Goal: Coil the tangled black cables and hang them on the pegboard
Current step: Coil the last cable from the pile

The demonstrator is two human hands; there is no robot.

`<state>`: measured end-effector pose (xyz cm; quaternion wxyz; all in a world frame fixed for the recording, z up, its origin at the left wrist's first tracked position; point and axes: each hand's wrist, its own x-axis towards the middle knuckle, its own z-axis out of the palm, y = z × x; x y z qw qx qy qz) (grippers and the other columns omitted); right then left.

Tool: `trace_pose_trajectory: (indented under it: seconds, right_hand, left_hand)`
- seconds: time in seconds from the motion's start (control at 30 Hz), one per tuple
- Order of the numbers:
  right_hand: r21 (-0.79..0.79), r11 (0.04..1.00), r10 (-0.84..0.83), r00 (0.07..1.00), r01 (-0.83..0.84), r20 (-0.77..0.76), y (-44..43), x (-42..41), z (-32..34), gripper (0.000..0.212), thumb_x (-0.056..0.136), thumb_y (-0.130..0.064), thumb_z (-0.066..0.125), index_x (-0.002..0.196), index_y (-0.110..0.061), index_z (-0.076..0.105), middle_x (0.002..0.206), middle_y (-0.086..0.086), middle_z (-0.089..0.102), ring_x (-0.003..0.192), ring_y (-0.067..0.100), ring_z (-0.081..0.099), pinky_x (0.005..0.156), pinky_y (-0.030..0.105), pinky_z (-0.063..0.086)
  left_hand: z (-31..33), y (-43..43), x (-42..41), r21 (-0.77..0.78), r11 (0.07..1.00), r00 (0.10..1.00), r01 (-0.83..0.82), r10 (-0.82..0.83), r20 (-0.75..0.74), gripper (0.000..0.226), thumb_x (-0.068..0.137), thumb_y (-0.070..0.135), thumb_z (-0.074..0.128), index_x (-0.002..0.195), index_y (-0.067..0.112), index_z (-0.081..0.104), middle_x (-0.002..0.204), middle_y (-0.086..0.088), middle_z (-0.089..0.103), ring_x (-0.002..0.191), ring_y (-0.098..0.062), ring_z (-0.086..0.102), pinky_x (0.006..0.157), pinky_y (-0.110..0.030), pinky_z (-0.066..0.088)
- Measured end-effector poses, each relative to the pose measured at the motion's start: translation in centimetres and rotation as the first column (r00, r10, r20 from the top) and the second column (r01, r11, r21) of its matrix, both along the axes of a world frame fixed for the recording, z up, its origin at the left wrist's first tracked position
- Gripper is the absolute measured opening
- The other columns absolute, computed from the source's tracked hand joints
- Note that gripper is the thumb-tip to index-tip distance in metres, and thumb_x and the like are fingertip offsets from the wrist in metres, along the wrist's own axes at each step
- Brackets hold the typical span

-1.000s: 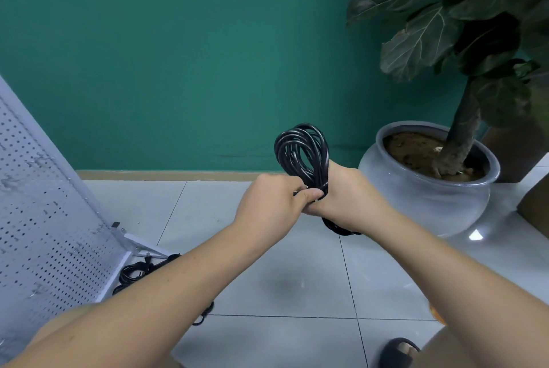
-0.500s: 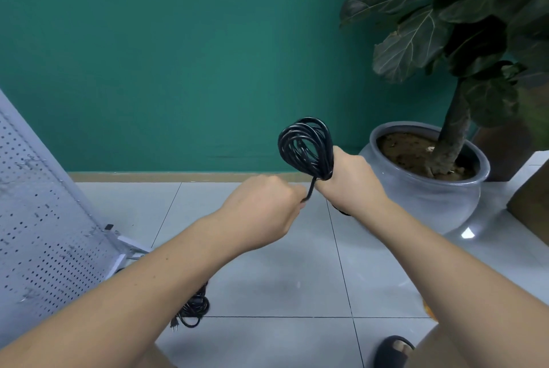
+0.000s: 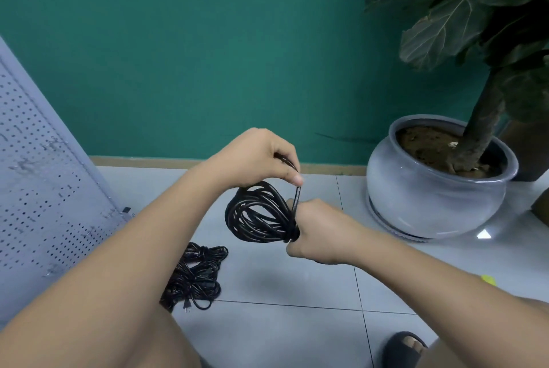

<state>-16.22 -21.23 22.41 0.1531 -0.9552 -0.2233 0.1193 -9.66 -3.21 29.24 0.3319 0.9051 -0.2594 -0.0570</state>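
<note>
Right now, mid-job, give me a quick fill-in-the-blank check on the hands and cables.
1. The left hand pinches one strand ____ the bunched coil, which the right hand grips.
2. The other black cables lie on the ____.
3. The pegboard stands at the ____ edge of the view.
Missing: above; floor; left.

The left hand [image 3: 255, 159] and right hand [image 3: 320, 234] are bare, forearms uncovered. A black open-toed slipper [image 3: 395, 350] sits on one foot, toes showing.
</note>
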Motion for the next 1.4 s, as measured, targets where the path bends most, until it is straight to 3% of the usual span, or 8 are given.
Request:
trace_pose_trajectory:
  seconds: [0.17, 0.33, 0.5, 0.73, 0.9, 1.03, 1.2, 1.4]
  right_hand:
    - [0.138, 0.990, 0.025, 0.999, -0.028, 0.023, -0.3, -1.1, 1.6, 0.028, 0.082, -0.024, 0.069, 0.087, -0.029, 0.042, 0.073, -0.003, 0.063, 0.061, 0.019, 0.058, 0.053, 0.038, 0.047]
    - [0.331, 0.938, -0.146, 0.985, 0.106, 0.097, -1.3, -1.4, 4.4, 0.024, 0.082, -0.021, 0.069, 0.083, -0.029, 0.047, 0.067, -0.001, 0.065, 0.048, 0.014, 0.062, 0.052, 0.041, 0.057]
    - [0.406, 0.870, -0.384, 0.900, 0.279, 0.204, -3.6, 0.1, 5.5, 0.019, 0.079, -0.026, 0.072, 0.081, -0.016, 0.055, 0.067, -0.002, 0.066, 0.057, 0.020, 0.063, 0.047, 0.032, 0.048]
    - [0.389, 0.822, -0.523, 0.822, 0.415, 0.228, -6.1, 3.1, 4.0, 0.032, 0.073, -0.031, 0.077, 0.089, -0.020, 0.051, 0.075, -0.001, 0.067, 0.067, 0.028, 0.064, 0.052, 0.040, 0.053]
    - [0.299, 0.885, -0.446, 0.833, 0.356, 0.329, -6.7, 5.1, 2.4, 0.036, 0.088, -0.027, 0.064, 0.100, -0.021, 0.031, 0.072, 0.005, 0.063, 0.066, 0.036, 0.058, 0.054, 0.041, 0.045]
    - [0.150, 0.925, -0.379, 0.853, 0.348, 0.360, -5.9, 5.0, 1.2, 0.031, 0.091, -0.026, 0.061, 0.099, -0.017, 0.032, 0.073, 0.006, 0.055, 0.070, 0.040, 0.056, 0.053, 0.040, 0.039]
    - [0.040, 0.950, -0.299, 0.868, 0.309, 0.396, -4.9, 4.4, 0.9, 0.036, 0.087, -0.023, 0.062, 0.099, -0.015, 0.029, 0.072, 0.003, 0.049, 0.066, 0.036, 0.048, 0.051, 0.038, 0.027]
    - [0.120, 0.938, -0.346, 0.859, 0.325, 0.376, -4.0, 4.3, 0.7, 0.040, 0.091, -0.031, 0.066, 0.101, -0.017, 0.029, 0.075, 0.002, 0.051, 0.074, 0.039, 0.052, 0.059, 0.040, 0.041]
  left_hand:
    - [-1.1, 1.8, 1.7, -0.157, 0.987, 0.963, -0.027, -0.016, -0.267, 0.009, 0.088, 0.021, 0.086, 0.086, 0.015, 0.081, 0.075, 0.006, 0.072, 0.066, -0.007, 0.059, 0.066, -0.017, 0.046]
    - [-3.2, 1.6, 2.5, -0.356, 0.931, 0.912, -0.079, -0.077, -0.404, 0.027, 0.080, 0.020, 0.084, 0.092, 0.000, 0.070, 0.089, -0.013, 0.068, 0.084, -0.024, 0.059, 0.080, -0.036, 0.051]
    - [-4.8, -2.6, 0.2, -0.176, 0.958, 0.951, -0.227, 0.178, -0.254, 0.028, 0.102, 0.004, 0.060, 0.076, 0.013, 0.057, 0.059, 0.008, 0.049, 0.058, -0.010, 0.037, 0.050, -0.020, 0.034]
    - [-6.3, -5.9, -2.7, 0.009, 0.998, 0.996, -0.061, 0.061, 0.068, 0.030, 0.113, 0.034, 0.050, 0.106, 0.023, 0.078, 0.086, 0.013, 0.070, 0.069, -0.007, 0.055, 0.066, -0.025, 0.044]
    - [-5.3, -5.4, -3.7, 0.313, 0.945, 0.939, -0.099, -0.016, 0.344, 0.022, 0.113, 0.032, 0.043, 0.103, 0.019, 0.058, 0.082, -0.004, 0.064, 0.081, -0.036, 0.062, 0.066, -0.045, 0.048]
    - [-3.8, -5.0, -5.6, 0.072, 0.997, 0.983, -0.003, -0.010, 0.183, 0.027, 0.108, 0.023, 0.050, 0.130, 0.039, 0.051, 0.079, 0.007, 0.070, 0.073, -0.017, 0.068, 0.065, -0.036, 0.055]
    - [-2.4, -3.3, -6.1, -0.366, 0.926, 0.956, 0.087, -0.181, -0.231, 0.038, 0.097, -0.005, 0.059, 0.124, 0.019, 0.070, 0.109, -0.005, 0.077, 0.107, -0.020, 0.075, 0.097, -0.033, 0.057]
    - [-2.9, -2.7, -5.4, -0.361, 0.930, 0.998, 0.061, -0.062, 0.010, 0.019, 0.109, 0.009, 0.059, 0.122, 0.012, 0.072, 0.100, 0.003, 0.080, 0.094, -0.013, 0.075, 0.088, -0.029, 0.057]
